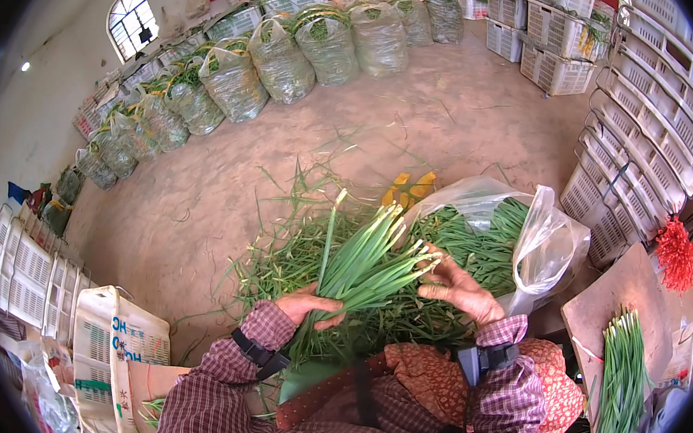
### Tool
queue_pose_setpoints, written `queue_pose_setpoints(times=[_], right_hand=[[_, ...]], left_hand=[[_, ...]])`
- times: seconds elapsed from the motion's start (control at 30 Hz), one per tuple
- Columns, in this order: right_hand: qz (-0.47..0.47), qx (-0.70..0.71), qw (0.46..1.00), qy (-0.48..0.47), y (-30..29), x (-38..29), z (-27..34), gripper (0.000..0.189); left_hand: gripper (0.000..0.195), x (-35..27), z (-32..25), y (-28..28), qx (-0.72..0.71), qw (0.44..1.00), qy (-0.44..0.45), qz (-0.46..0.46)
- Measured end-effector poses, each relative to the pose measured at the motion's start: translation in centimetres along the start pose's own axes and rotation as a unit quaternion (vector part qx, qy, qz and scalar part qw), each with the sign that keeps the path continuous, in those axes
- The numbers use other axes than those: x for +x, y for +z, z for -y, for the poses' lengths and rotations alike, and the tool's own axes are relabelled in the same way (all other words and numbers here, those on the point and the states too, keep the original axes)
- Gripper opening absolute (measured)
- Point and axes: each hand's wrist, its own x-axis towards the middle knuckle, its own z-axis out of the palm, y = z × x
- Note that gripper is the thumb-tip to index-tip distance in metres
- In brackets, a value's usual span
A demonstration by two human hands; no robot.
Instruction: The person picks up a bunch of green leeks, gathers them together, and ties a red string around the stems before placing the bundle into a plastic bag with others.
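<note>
My left hand (309, 308) grips a bunch of garlic chives (358, 260) around its green lower part, with the pale cut ends fanned up and to the right. At the rightmost pale ends is my right hand (460, 289), thumb and fingers spread around them; its fingertips are partly hidden, so whether it pinches a stalk is unclear. Loose leaves and trimmings (282, 254) lie heaped on the floor beneath the bunch. A clear plastic bag (543, 244), its mouth gaping, holds more green chives (467, 238) just beyond my right hand.
To my right, a sorted chive bundle (623, 379) rests on a board (611, 298). Stacked white crates (639, 148) rise behind it. Filled plastic bags (282, 62) line the far wall. A marked crate (92, 343) stands at left, and yellow scraps (410, 188) lie ahead.
</note>
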Motion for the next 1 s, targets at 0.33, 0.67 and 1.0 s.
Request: queue_pose_setpoints(times=[0.33, 0.67, 1.0], right_hand=[[-0.065, 0.407, 0.883, -0.225, 6.3, 3.1, 2.4, 0.08], [-0.224, 0.306, 0.901, -0.213, 6.0, 3.3, 5.8, 0.023], [-0.318, -0.013, 0.902, -0.293, 1.0, 3.0, 7.6, 0.009]], left_hand=[[0.029, 2.4, 1.5, 2.7, 0.019, 0.998, -0.04, 0.055], [0.075, 1.3, 0.3, 0.9, 0.175, 0.984, 0.034, 0.0], [0.05, 0.9, -8.3, -2.4, 0.274, 0.896, 0.21, -0.28]])
